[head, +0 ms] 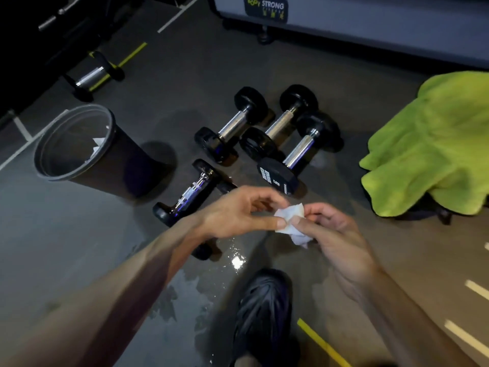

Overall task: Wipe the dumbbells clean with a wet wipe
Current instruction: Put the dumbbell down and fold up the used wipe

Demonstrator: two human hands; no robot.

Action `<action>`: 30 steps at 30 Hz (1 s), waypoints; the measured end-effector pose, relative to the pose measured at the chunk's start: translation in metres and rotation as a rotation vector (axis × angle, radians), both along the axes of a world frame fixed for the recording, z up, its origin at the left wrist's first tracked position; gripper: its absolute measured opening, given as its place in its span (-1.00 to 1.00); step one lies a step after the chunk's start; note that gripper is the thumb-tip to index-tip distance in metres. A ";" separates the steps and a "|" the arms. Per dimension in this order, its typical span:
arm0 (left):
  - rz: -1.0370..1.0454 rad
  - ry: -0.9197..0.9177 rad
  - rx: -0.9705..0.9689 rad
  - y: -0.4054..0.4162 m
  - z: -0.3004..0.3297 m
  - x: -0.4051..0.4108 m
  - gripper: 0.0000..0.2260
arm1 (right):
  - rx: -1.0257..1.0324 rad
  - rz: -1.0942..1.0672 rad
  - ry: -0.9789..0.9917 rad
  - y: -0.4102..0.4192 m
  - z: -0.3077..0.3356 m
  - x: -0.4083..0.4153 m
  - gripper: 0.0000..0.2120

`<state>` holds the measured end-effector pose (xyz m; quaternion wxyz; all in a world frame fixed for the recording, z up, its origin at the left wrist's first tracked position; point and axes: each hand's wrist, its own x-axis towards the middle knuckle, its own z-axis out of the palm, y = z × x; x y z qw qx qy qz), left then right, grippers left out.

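1. Black waste bin (79,152), far left, holds crumpled paper.
2. My left hand (235,213) pinches the wet wipe (292,221), thumb against fingertips.
3. Dumbbells (267,133): black heads, chrome grips, on the floor beyond my hands.
4. My right hand (333,234) pinches the wipe's other edge.
5. Risk, I judge: the crumpled wipe tears or drops onto wet floor (238,260).

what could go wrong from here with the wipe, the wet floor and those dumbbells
The shiny wet patch on the grey floor lies right by the person's dark shoe, so a slip seems possible. The crumpled white wet wipe, pinched between left hand and right hand, may tear. The black round-ended dumbbells could roll when rubbed.
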<state>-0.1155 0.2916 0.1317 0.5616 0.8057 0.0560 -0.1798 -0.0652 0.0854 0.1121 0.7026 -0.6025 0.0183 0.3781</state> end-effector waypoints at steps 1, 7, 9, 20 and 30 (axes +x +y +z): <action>0.026 -0.009 -0.033 -0.005 0.002 -0.004 -0.84 | 0.020 -0.003 -0.014 -0.004 0.005 -0.003 -0.93; 0.213 -0.204 0.094 -0.024 0.014 -0.025 -0.83 | -0.056 -0.141 -0.104 -0.003 0.021 -0.028 -0.90; 0.258 -0.248 0.214 -0.029 0.020 -0.031 -0.84 | -0.057 -0.187 -0.126 0.004 0.030 -0.031 -0.86; 0.398 -0.542 0.356 0.004 0.109 -0.050 -0.68 | 0.261 -0.096 0.115 0.058 0.136 -0.005 -0.89; 0.843 -0.489 0.283 0.073 0.144 -0.102 -0.88 | -0.076 0.501 -0.093 0.143 0.216 -0.007 -0.60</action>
